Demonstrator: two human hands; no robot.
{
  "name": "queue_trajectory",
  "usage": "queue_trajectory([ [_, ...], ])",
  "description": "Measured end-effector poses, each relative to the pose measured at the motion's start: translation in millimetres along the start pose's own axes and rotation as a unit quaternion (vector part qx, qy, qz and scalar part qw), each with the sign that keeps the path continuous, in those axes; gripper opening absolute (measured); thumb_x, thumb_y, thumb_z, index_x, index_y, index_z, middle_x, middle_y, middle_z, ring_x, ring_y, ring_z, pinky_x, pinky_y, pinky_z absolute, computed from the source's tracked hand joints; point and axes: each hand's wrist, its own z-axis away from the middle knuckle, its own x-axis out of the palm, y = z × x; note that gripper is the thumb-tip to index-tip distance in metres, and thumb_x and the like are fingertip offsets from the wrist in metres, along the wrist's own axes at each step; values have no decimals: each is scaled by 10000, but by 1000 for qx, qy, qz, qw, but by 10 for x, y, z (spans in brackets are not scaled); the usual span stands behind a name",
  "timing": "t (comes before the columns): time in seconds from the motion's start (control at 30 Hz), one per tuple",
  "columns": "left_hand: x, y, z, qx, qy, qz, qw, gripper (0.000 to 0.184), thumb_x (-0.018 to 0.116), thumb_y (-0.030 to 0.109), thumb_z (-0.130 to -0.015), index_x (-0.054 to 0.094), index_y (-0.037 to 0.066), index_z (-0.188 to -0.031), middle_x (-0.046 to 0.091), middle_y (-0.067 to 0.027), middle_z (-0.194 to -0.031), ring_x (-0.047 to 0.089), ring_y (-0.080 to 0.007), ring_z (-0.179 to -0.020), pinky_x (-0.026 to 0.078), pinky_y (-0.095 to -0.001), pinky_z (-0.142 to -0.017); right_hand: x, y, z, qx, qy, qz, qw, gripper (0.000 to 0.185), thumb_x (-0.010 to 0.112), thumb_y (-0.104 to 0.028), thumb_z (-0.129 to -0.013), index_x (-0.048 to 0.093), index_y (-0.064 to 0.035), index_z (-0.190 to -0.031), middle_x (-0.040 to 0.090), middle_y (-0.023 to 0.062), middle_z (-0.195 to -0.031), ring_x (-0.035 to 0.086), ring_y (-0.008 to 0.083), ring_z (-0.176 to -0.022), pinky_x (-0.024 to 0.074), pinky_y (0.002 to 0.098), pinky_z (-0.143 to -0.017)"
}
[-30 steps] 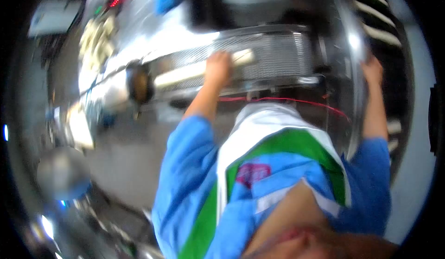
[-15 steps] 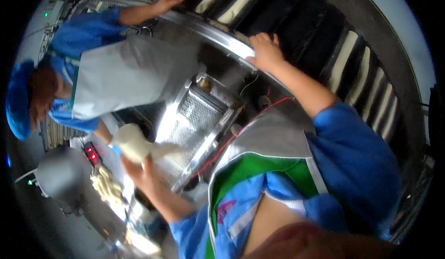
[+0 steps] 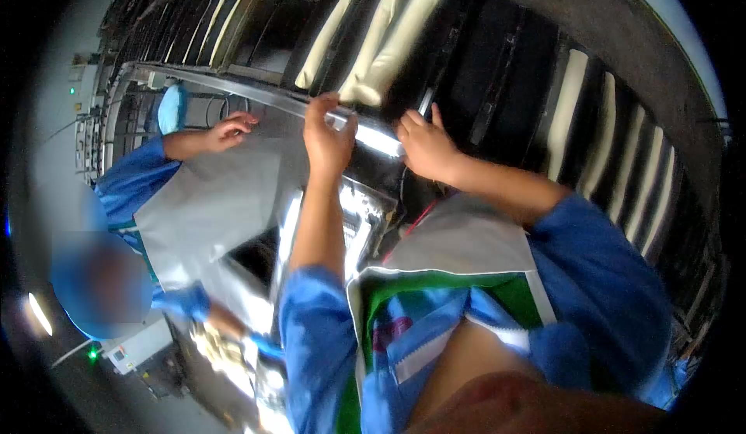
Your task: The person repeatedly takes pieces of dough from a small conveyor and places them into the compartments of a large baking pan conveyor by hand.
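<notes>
My left hand point(image 3: 328, 137) is raised at the metal rail point(image 3: 276, 104), empty, with its fingers curved and apart. Just beyond its fingertips is the near end of a long pale strip that looks like dough point(image 3: 408, 38), lying in a black trough and blurred along its length. Another pale strip point(image 3: 378, 34) runs close beside it on the left. My right hand point(image 3: 427, 145) is over the same rail, fingers loosely bent and spread, with nothing seen in it. Its fingertips are near the black troughs point(image 3: 493, 76).
More pale strips point(image 3: 567, 111) lie in troughs to the right. On the left stands a co-worker in a grey apron point(image 3: 214, 189), one hand point(image 3: 231, 131) near the rail, the other arm reaching down by a pile of pale pieces point(image 3: 221, 356). A shiny metal surface point(image 3: 357, 216) is below my hands.
My left hand has moved up from the lower left, where it held a pale lump, to the rail and is now empty. My right hand shifted slightly left and down. The co-worker's hand withdrew from the troughs.
</notes>
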Motion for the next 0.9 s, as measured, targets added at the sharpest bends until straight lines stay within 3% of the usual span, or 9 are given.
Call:
queue_trajectory([
  [0.17,166,-116,139,25,-33,-70,997,387,669,15,-692,572,77,-1062,592,-130,-1032,590,-289,-954,478,-370,-805,-59,43,39,2,46,-22,999,553,711,-274,-681,531,2,-1125,487,108,-1132,382,256,-1182,226,615,-1014],
  [0.23,230,-33,91,100,-44,-82,991,329,664,30,-700,599,78,-1019,606,-131,-994,592,-303,-944,478,-358,-800,-104,31,43,-19,-1,13,1000,567,702,-294,-685,530,6,-1135,497,115,-1128,405,262,-1159,215,615,-1019],
  [0.33,452,26,-49,66,-97,-72,991,296,652,90,-731,610,84,-1023,608,-146,-1009,591,-333,-936,476,-378,-793,-38,1,3,-19,-94,45,994,539,618,-259,-743,494,13,-1192,473,144,-1224,361,277,-1214,106,611,-1058],
  [0.43,790,-19,-225,48,-148,-124,980,261,621,157,-763,616,88,-1014,608,-163,-1011,594,-349,-922,477,-403,-796,131,46,38,-57,-8,41,997,627,680,-312,-699,494,22,-1196,460,157,-1269,381,306,-1215,168,555,-1066],
  [0.53,1191,-139,-327,29,-161,-193,968,217,571,203,-789,621,78,-960,612,-186,-996,599,-359,-908,481,-422,-801,149,45,116,-58,49,-20,997,673,670,-321,-713,446,21,-1248,440,169,-1302,349,320,-1249,151,526,-1081],
  [0.63,1279,-185,-421,8,-165,-238,957,203,522,199,-800,610,41,-894,607,-226,-1006,605,-371,-905,488,-434,-797,206,68,160,-75,38,-10,996,708,662,-315,-723,395,13,-1291,446,174,-1292,351,326,-1243,165,511,-1083],
  [0.7,1132,-161,-527,12,-295,-269,917,234,534,206,-799,610,35,-940,600,-222,-1044,608,-360,-928,490,-445,-793,234,72,60,-70,-14,18,997,703,660,-314,-725,398,16,-1287,445,173,-1293,348,328,-1244,170,505,-1082],
  [0.77,1068,-135,-403,-2,-282,-300,912,244,535,215,-800,615,45,-954,603,-213,-1042,610,-353,-924,493,-441,-789,283,79,89,-65,-65,40,995,698,658,-313,-726,400,18,-1284,443,172,-1294,345,329,-1245,175,499,-1082],
  [0.9,1068,-47,-70,-23,-277,-347,896,260,589,229,-770,621,75,-978,600,-180,-1063,603,-341,-934,494,-409,-794,396,106,394,-54,-12,33,998,624,649,-284,-730,451,23,-1236,468,178,-1251,363,327,-1221,203,487,-1071],
])
